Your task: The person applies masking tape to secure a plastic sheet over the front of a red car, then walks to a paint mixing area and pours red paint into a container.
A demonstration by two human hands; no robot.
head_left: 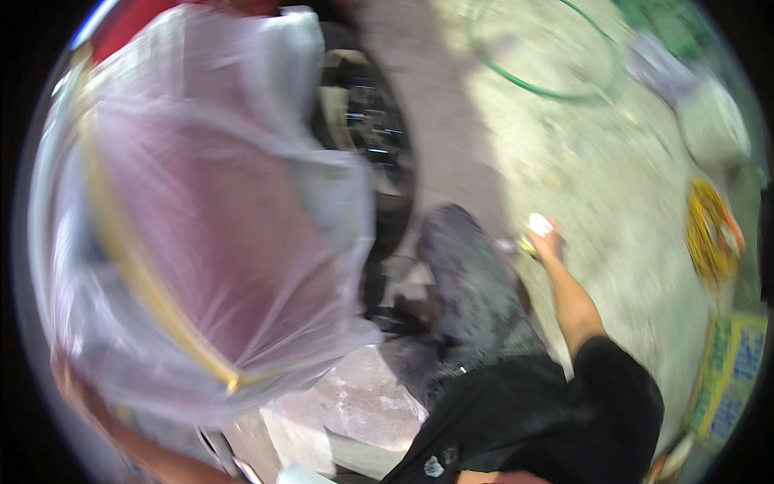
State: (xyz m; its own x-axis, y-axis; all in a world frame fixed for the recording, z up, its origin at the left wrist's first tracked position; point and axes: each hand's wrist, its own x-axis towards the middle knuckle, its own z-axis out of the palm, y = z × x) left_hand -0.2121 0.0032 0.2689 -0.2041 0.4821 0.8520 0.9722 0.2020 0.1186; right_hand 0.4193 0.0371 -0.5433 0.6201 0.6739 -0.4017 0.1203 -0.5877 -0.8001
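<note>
At the far left, the person's left forearm comes up from the lower edge, and the left hand (66,377) is at the side of a large sheet of clear plastic (242,266); the hand is dim and blurred near the rim of the view, so I cannot tell whether its fingers are wide or narrow, or whether they grip the sheet. The plastic hangs in loose folds over a big reddish panel, which shows through it. A strip of yellowish tape (129,262) runs down the left part of the sheet and bends towards the right near its lower end. Above the plastic, at the upper left, a bright red surface (141,28) shows

Just right of the sheet stands a dark wheel (395,121), partly covered by the plastic. Next come the person's dark grey trousers (476,282), a bent knee near the wheel, and the black shirt (516,419) below

Further right, the bare right arm reaches out over the pale floor (629,210). The right hand (551,242) has its fingers closed around a small white object (538,224), with a yellow-green bit (528,245) just beside it; blur hides what they are. Beyond lie a green hose (532,83) in a loop at the top, a whitish bag (712,121), a yellow coil (706,234), and a yellow and blue printed bag (730,375) at the right edge
</note>
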